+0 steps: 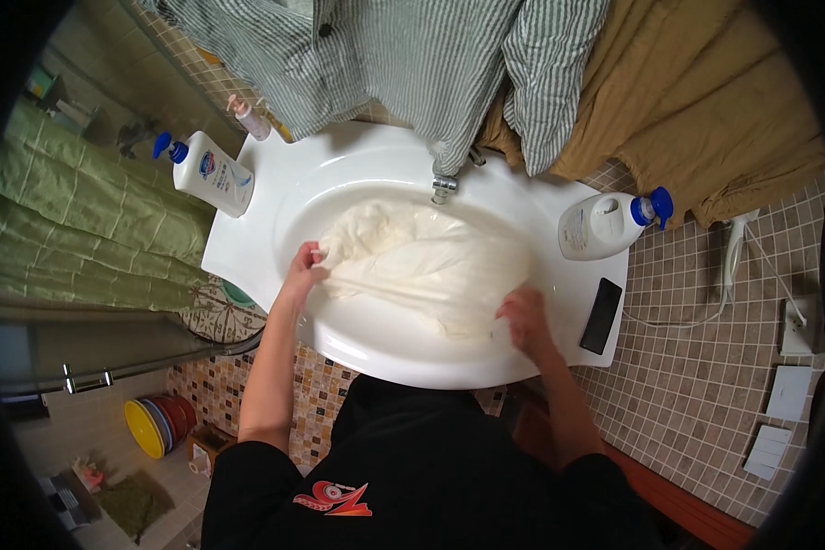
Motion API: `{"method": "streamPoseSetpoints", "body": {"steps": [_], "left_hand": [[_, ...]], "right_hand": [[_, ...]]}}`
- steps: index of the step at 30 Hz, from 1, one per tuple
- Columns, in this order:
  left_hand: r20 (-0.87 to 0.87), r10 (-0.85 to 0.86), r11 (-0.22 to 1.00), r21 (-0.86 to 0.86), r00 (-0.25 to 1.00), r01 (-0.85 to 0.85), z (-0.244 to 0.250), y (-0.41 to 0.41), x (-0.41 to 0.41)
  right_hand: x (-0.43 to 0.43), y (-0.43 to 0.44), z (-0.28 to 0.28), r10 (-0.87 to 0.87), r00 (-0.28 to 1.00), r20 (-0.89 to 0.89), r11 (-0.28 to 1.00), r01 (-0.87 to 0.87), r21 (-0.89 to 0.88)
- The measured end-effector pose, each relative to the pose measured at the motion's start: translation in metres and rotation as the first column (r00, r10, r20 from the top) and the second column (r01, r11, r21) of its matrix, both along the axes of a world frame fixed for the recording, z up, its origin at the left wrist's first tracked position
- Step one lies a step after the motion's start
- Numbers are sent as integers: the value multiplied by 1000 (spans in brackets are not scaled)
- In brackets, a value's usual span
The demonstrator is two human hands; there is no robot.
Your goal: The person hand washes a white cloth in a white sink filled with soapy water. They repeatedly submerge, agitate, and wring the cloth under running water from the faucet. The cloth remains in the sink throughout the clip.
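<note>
A wet cream-white cloth (419,265) lies bunched in the white ceramic washbasin (385,354), below a chrome faucet (443,189). At the cloth's left end, my left hand (306,271) pinches its edge between thumb and fingers. My right hand (524,316) is blurred at the cloth's lower right edge, with its fingers curled; whether it grips the fabric cannot be told.
White pump bottles with blue heads stand on the basin's left (216,175) and right (595,227) ledges. A black smartphone (601,316) lies at the right edge. A striped shirt (412,69) and brown fabric (701,103) hang over the back, close to the faucet.
</note>
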State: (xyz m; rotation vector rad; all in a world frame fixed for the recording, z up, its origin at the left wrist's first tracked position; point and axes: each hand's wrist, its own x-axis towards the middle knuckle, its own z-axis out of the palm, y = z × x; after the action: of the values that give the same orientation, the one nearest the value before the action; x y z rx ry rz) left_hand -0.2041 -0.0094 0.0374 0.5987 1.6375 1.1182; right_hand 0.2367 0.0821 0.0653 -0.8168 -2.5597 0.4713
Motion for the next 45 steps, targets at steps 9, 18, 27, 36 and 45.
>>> {"method": "streamPoseSetpoints", "body": {"steps": [9, 18, 27, 36, 45], "left_hand": [[-385, -428, 854, -468, 818, 227, 23, 29, 2], [-143, -346, 885, -379, 927, 272, -34, 45, 11], [-76, 15, 999, 43, 997, -12, 72, 21, -38], [-382, -188, 981, -116, 905, 155, 18, -31, -58], [-766, -257, 960, -132, 589, 247, 46, 4, -26]], "right_hand": [[-14, 27, -8, -337, 940, -47, 892, 303, -335], [-42, 51, -16, -277, 957, -90, 735, 150, -662], [-7, 57, 69, -444, 801, -401, 808, 165, -565], [13, -21, 7, -17, 999, 49, 973, 27, -231], [-29, 12, 16, -433, 901, -31, 889, 421, -178]]}}
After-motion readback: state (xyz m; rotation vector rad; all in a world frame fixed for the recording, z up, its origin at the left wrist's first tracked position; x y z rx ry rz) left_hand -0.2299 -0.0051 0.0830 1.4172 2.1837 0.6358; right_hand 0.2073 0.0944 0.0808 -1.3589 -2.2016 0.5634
